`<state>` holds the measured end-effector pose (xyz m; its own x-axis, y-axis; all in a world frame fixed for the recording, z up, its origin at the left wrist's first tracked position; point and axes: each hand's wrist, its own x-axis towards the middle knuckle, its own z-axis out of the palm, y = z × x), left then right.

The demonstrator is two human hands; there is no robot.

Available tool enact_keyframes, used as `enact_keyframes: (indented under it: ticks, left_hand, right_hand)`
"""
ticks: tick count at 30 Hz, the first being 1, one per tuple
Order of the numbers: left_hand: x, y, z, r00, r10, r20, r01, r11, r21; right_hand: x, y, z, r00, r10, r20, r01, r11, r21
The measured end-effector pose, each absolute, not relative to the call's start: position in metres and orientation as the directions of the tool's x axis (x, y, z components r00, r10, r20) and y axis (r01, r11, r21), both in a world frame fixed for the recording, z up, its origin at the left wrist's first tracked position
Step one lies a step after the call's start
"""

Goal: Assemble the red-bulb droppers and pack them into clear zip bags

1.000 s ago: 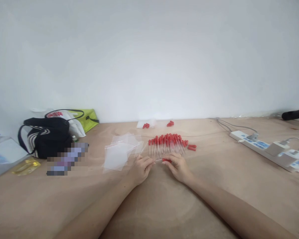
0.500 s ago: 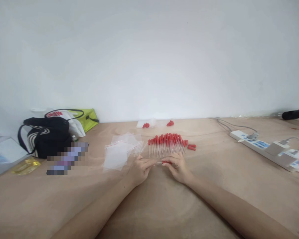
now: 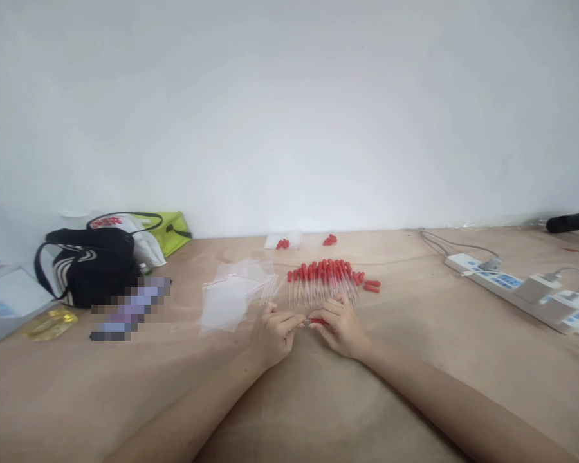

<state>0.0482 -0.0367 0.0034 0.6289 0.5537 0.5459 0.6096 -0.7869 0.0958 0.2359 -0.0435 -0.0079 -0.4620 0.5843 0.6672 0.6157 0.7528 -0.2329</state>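
"Red-bulbed dropper (image 3: 318, 321), where's that?"

"Between the hands, on the near side of the rows of assembled droppers (image 3: 324, 276), over the wooden table (image 3: 289, 405)."

"And the grip?"

"Right hand (image 3: 343, 328) has its fingers curled closed around the red end. Left hand (image 3: 276, 333) pinches the clear end, mostly hidden by its fingertips."

"Anything beside them?"

"Clear zip bags (image 3: 224, 302) and loose thin tubes (image 3: 269, 289), left of the rows."

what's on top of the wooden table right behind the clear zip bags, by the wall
Behind the clear zip bags, near the wall, a small bag lies flat with red rubber bulbs. Whatever lies beneath it is covered.
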Motion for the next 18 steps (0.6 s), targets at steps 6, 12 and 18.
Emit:
enact_keyframes:
  ticks: [6,12,18]
  left_hand:
    - [0.051,-0.031,-0.001,0.617,0.560,0.553,0.601,-0.789,0.130]
    - [0.052,-0.027,0.001,0.597,0.612,0.519,0.611,-0.766,0.201]
    - [0.039,-0.005,-0.001,0.245,0.750,0.615,0.727,-0.561,0.395]
  right_hand:
    - [0.234,-0.038,-0.008,-0.424,0.620,0.660,0.575,0.747,-0.333]
    - [0.244,-0.028,-0.003,-0.314,0.702,0.640,0.633,0.657,-0.410]
    - [0.286,-0.013,-0.005,-0.007,0.737,0.676,0.780,0.427,-0.457]
